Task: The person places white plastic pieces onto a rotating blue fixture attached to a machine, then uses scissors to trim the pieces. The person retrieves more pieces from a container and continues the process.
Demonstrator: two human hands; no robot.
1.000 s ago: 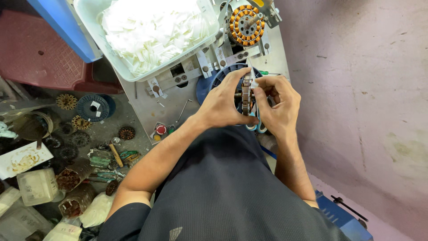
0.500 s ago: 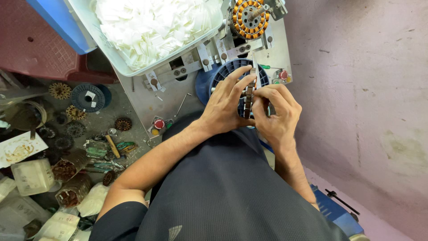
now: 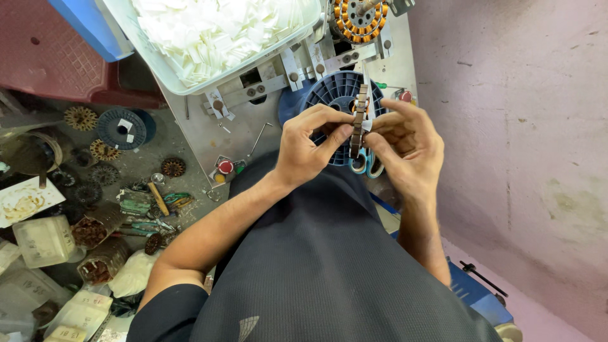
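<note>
Both my hands hold a round metal stator core (image 3: 359, 120) edge-on in front of me, above a blue plastic spool (image 3: 334, 95). My left hand (image 3: 310, 149) pinches its left face with thumb and fingers. My right hand (image 3: 408, 145) grips its right side, and a small white slip sits at my fingertips against the core. Blue-handled scissors (image 3: 367, 166) lie just below the core. A wound stator with orange windings (image 3: 359, 18) is mounted on the grey metal machine (image 3: 253, 120) behind.
A white tub of paper slips (image 3: 215, 31) stands at the top. Loose stator cores, a dark spool (image 3: 120, 128), pliers and hand tools (image 3: 152, 206) litter the bench at the left. A red crate (image 3: 57, 57) is top left. A pink wall (image 3: 525, 126) runs along the right.
The view has shifted so the hands and core sit lower in the picture. The core stays held between both hands; my fingers have shifted slightly on it.
</note>
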